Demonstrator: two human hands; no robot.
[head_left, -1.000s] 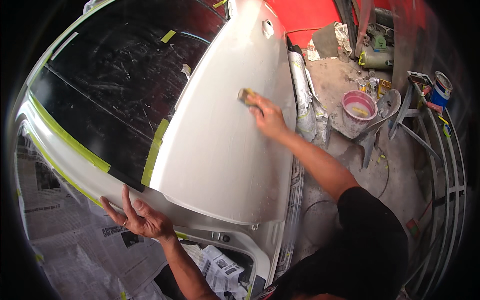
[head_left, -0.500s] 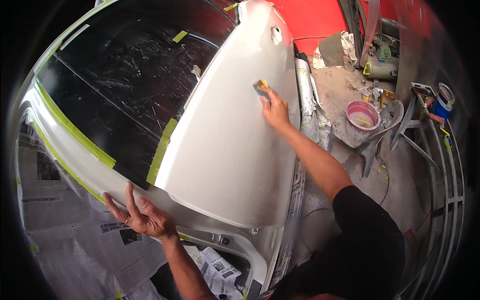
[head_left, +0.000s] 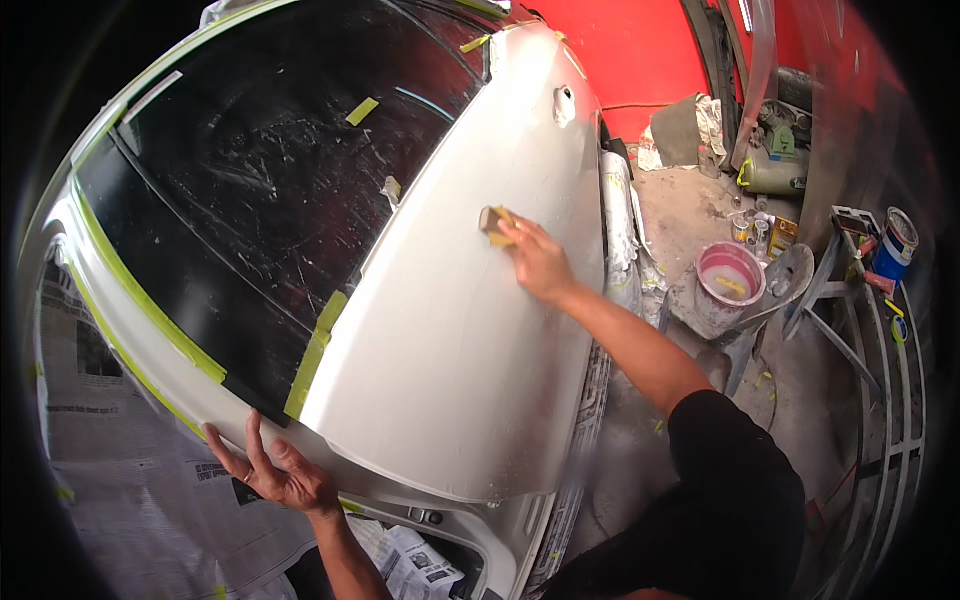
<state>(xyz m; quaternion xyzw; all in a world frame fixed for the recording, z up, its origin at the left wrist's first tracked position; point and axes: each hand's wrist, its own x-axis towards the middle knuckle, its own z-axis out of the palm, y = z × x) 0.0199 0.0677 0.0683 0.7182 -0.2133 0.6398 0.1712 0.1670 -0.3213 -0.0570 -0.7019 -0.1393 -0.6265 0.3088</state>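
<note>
Plainly, the small block (head_left: 488, 221) juts leftward from the right hand's grip (head_left: 543, 268).

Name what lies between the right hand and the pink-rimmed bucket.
From the right hand to the pink-rimmed bucket, the head view shows part of the white door panel, silvery crumpled wrapping, then floor.

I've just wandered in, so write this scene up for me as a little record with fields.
Right grip: closed around a small yellow-and-grey block, seemingly against the panel
Left grip: fingers spread, beside the window's lower corner; contact unclear
Surface: broad, smooth white car-body panel
Beside it: large, dark glossy window
Edging: strips of yellow-green tape
Lower left: grey printed newspaper sheets
Floor, right: round pink-and-white bucket
</note>
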